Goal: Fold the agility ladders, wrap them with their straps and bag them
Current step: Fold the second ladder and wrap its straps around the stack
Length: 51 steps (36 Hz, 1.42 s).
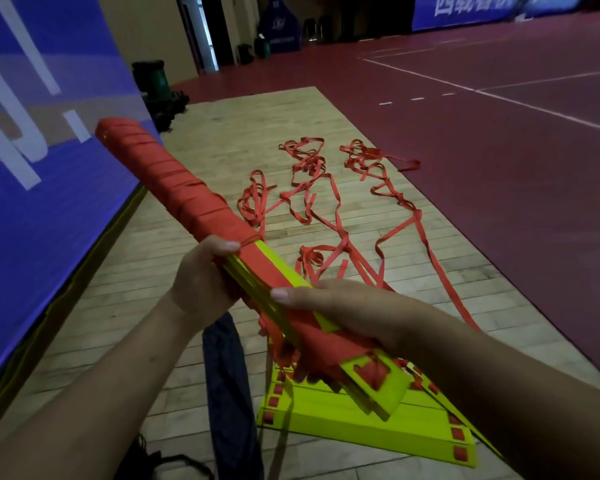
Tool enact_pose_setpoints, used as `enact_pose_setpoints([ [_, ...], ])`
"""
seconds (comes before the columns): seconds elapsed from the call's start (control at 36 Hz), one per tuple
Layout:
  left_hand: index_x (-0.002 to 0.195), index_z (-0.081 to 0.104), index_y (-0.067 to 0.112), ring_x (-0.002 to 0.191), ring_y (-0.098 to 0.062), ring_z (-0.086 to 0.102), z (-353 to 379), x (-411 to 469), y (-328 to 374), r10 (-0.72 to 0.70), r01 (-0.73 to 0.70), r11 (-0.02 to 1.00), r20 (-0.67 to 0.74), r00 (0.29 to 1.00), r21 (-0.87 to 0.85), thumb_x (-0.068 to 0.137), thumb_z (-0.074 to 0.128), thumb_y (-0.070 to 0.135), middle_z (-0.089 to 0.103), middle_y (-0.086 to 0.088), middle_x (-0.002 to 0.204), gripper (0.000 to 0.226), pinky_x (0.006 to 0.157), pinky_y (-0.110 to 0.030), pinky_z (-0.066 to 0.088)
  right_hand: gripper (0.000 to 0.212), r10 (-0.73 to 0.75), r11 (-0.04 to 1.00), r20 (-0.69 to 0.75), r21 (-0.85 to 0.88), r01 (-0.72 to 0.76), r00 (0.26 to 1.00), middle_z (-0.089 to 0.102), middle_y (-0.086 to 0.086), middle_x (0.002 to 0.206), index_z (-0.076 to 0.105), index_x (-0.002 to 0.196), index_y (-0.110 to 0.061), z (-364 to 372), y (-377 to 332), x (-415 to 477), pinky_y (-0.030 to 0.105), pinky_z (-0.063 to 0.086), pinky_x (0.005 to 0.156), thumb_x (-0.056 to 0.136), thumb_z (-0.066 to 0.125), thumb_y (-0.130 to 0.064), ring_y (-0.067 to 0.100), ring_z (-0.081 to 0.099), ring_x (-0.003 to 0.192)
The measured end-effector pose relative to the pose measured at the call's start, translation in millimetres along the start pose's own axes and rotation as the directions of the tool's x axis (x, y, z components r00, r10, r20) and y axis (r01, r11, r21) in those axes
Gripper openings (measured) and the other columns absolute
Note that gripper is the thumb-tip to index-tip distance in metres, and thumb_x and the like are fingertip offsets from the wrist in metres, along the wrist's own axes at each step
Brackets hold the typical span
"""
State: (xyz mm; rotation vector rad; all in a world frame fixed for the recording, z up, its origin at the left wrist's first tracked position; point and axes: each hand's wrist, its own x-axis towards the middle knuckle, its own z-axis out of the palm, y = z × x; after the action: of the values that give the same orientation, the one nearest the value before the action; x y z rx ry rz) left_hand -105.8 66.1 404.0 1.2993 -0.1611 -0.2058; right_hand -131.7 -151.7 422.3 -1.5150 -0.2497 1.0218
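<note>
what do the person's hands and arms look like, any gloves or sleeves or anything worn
The left hand and right hand wear no gloves; no ring, watch or wristband shows. The left forearm and right forearm are bare, no sleeve in view.

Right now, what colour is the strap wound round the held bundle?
Red strap over yellow-green rungs, clearest in the head view.

Two hands, two ladder bundles, one dark bag.

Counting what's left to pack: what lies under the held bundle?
A stack of yellow rungs on the floor, straps trailing. The bundle and right hand cover its far edge.
</note>
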Motion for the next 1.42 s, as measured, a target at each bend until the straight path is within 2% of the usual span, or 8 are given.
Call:
enact_pose_setpoints([
  [0.14,0.084,0.064,0.01,0.065,-0.024,0.061,-3.7,-3.6,1.1,-0.044,0.042,0.996,-0.028,0.999,-0.08,0.028,0.091,0.041,0.058,-0.009,0.074,0.069,0.059,-0.029,0.054,0.015,-0.033,0.973,0.249,0.231,-0.027,0.968,0.069,0.016,0.086,0.064,0.093,-0.009,16.5,12.1,8.3,0.035,0.058,0.068,0.093,0.066,-0.024,0.025,0.069,0.066],
  [0.36,0.099,0.067,0.006,0.079,-0.029,0.071,-8.6,-8.3,3.4,-0.282,0.284,0.958,0.037,0.959,-0.044,0.037,0.089,0.053,0.07,-0.013,0.088,0.08,0.068,-0.039,0.058,0.035,-0.126,0.982,-0.056,0.131,0.133,0.99,0.07,0.015,0.083,0.069,0.099,-0.004,27.9,5.9,8.3,0.047,0.058,0.078,0.077,0.081,-0.028,0.032,0.066,0.076],
  [0.5,0.122,0.059,0.0,0.084,-0.036,0.069,-10.8,-4.9,-3.1,-0.402,0.42,0.86,-0.122,0.907,0.289,0.083,0.052,0.072,0.067,-0.032,0.099,0.083,0.083,-0.047,0.057,0.028,-0.151,0.972,-0.326,-0.219,0.081,0.933,0.076,0.009,0.081,0.072,0.09,-0.011,17.9,4.4,10.3,0.034,0.061,0.067,0.079,0.084,-0.034,0.025,0.072,0.065],
  [0.75,0.088,0.061,0.007,0.048,-0.017,0.052,19.8,7.2,-23.8,-0.222,0.307,0.883,-0.261,0.94,0.354,0.074,0.065,0.066,0.051,0.001,0.058,0.061,0.052,-0.027,0.044,0.03,-0.561,0.264,-0.37,-0.928,-0.264,0.74,0.044,-0.007,0.076,0.04,0.102,-0.023,18.8,19.8,15.4,0.027,0.031,0.05,0.097,0.053,-0.049,0.015,0.048,0.064],
  [0.86,0.082,0.057,0.01,0.047,-0.014,0.049,10.2,9.3,-21.3,-0.175,0.245,0.949,-0.319,0.932,0.196,0.08,0.073,0.04,0.046,-0.001,0.061,0.034,0.045,-0.024,0.042,0.033,-0.529,0.5,-0.348,-0.865,-0.047,0.774,0.053,-0.003,0.087,0.038,0.108,-0.023,16.0,25.8,21.6,0.031,0.047,0.057,0.095,0.056,-0.049,0.019,0.059,0.074],
  [1.03,0.086,0.069,0.008,0.073,-0.026,0.065,-1.4,7.4,-6.4,-0.081,0.077,0.997,-0.185,0.979,-0.024,0.063,0.068,0.029,0.066,-0.008,0.077,0.031,0.071,-0.038,0.049,0.064,-0.121,0.98,-0.241,-0.186,0.077,0.963,0.071,0.013,0.11,0.05,0.129,-0.012,-2.2,6.3,16.2,0.048,0.062,0.082,0.081,0.081,-0.041,0.029,0.074,0.09],
  [1.25,0.082,0.074,0.014,0.072,-0.024,0.068,-10.4,0.6,-2.3,-0.044,0.038,0.986,-0.03,0.999,-0.163,0.027,0.092,0.036,0.068,-0.006,0.078,0.061,0.065,-0.031,0.058,0.039,0.03,0.963,0.175,0.257,-0.076,0.984,0.072,0.014,0.095,0.062,0.111,-0.006,12.6,11.2,15.7,0.036,0.059,0.072,0.081,0.074,-0.029,0.028,0.07,0.08],
  [1.42,0.125,0.05,0.002,0.08,-0.026,0.068,-7.0,1.3,-2.6,-0.004,-0.004,0.988,-0.052,0.999,-0.157,0.042,0.09,0.046,0.066,-0.013,0.094,0.101,0.068,-0.035,0.059,0.036,-0.11,0.964,-0.004,0.243,0.108,0.994,0.06,0.019,0.087,0.062,0.096,-0.007,29.6,3.7,13.7,0.036,0.052,0.063,0.07,0.077,-0.027,0.028,0.06,0.064],
])
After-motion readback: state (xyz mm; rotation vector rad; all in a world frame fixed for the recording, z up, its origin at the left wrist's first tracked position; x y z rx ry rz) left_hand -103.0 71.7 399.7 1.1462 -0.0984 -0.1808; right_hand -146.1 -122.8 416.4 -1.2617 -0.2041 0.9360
